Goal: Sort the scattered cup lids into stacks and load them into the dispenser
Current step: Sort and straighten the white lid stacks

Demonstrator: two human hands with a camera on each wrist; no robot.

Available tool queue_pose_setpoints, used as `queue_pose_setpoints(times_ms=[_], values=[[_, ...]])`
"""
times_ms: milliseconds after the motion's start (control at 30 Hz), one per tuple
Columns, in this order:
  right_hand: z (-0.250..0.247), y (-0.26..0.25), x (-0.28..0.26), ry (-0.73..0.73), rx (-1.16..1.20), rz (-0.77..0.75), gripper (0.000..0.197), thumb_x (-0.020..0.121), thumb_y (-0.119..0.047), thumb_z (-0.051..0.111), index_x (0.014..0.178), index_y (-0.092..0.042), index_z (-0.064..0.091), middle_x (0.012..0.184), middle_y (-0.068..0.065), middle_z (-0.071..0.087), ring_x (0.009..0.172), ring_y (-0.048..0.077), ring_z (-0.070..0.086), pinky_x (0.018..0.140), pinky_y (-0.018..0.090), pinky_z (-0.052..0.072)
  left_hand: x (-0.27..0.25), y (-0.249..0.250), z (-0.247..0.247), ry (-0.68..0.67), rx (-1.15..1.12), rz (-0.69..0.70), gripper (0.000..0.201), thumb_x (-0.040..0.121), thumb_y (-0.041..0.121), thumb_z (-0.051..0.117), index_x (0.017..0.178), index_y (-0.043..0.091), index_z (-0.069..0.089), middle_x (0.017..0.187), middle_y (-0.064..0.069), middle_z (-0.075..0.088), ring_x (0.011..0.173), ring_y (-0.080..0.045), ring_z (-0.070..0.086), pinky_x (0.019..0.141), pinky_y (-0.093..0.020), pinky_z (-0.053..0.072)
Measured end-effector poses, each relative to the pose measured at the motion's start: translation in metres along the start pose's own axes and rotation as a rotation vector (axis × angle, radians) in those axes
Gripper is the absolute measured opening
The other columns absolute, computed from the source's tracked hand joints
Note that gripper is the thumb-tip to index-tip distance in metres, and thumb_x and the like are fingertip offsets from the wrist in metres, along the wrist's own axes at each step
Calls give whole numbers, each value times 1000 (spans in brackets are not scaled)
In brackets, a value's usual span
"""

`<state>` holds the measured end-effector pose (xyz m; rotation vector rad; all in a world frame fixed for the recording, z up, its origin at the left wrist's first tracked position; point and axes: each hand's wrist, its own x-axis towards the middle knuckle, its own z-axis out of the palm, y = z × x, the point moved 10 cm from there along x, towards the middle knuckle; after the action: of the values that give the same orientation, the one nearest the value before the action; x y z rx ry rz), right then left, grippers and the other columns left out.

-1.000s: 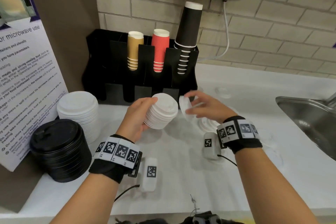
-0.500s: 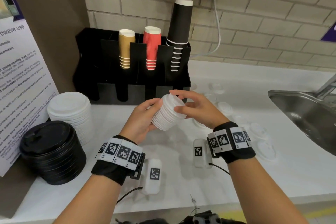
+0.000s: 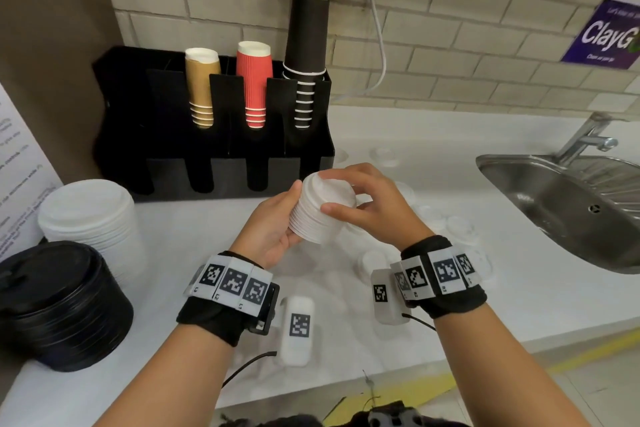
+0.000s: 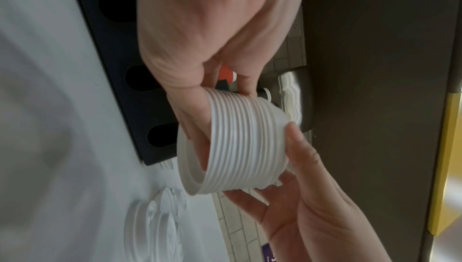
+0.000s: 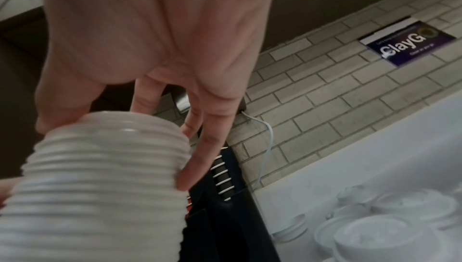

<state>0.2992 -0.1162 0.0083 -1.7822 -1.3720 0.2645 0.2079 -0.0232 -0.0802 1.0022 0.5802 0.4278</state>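
Your left hand (image 3: 273, 229) cups the stack of small white lids (image 3: 320, 213) from its open underside, fingers curled round the ribbed side, holding it tilted in the air in front of the black dispenser (image 3: 214, 121). Your right hand (image 3: 372, 204) caps the stack's top end, thumb and fingers curled over the uppermost lid; both hands grip the one stack. In the left wrist view the rims (image 4: 240, 147) sit nested tight and even.

Handling, as a judgement: thin moulded plastic, very light, smooth, probably slick. The nested column is stiff along its length but can shear or fan apart if squeezed at mid-height. Hold it end to end, palm under the base and fingers on the crown, with light side pressure only.

More loose lids (image 5: 375, 224) lie on the white counter (image 3: 519, 288) to your right, near the sink (image 3: 568, 204). A larger white lid stack (image 3: 88, 215) and a black lid stack (image 3: 59, 305) stand on the left.
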Motion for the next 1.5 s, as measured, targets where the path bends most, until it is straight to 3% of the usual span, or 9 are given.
queue_pose_setpoints(times_ms=[167,433,567,700,833,1000,1133,1300,1500], values=[[-4,5,-4,-56,-4,24,40,83,-34,71,120,-39,59,108,-22,51,101,-5,50,80,8,46,1,-7,11,-25,64,-60,43,91,54,51,111,21,69,99,0,76,91,-14,72,69,-29,60],[-8,41,-7,-91,34,245,24,94,-38,55,117,-32,56,103,-16,58,92,-1,58,77,18,42,5,-11,2,68,103,-60,30,84,37,69,110,22,63,112,-1,67,99,-17,64,56,-30,56],[13,99,-36,-514,-615,517,54,79,-43,74,125,-24,54,115,-3,50,106,17,52,82,24,38,9,-2,-7,76,80,-38,32,84,37,70,112,24,62,116,-1,66,104,-18,63,61,-30,56],[30,116,-50,-677,-728,575,74,66,-32,86,130,-25,49,124,2,50,91,15,48,74,27,42,11,4,-10,76,85,-29,42,83,38,71,121,23,60,120,-2,66,108,-20,63,69,-34,55],[16,115,-44,-558,-622,572,57,71,-30,82,120,-27,54,118,2,55,94,18,54,78,29,46,8,3,-14,73,87,-22,44,81,39,72,119,22,60,117,-1,67,105,-18,64,67,-32,56],[-31,51,-14,-54,286,378,36,71,-29,72,107,-33,64,100,1,61,89,12,62,75,28,54,4,2,-15,43,128,-22,56,62,49,77,110,25,63,110,2,69,100,-15,65,63,-29,56],[-14,15,-3,-86,271,232,32,81,-20,73,110,-32,67,105,-3,61,92,8,61,75,21,52,1,1,-2,-30,189,-5,78,45,57,76,115,25,63,109,0,71,100,-16,68,63,-29,57],[-9,9,0,-63,184,175,37,79,-18,77,114,-25,68,112,-4,66,103,12,60,95,25,47,-1,4,-2,-53,213,14,79,50,56,75,120,24,61,111,-2,70,100,-17,68,68,-31,58],[-7,11,3,-58,126,157,37,78,-23,77,113,-29,68,118,-7,65,107,15,58,98,29,46,-2,2,-1,-80,195,10,67,64,48,71,124,20,60,110,-3,71,100,-17,69,73,-30,58]])
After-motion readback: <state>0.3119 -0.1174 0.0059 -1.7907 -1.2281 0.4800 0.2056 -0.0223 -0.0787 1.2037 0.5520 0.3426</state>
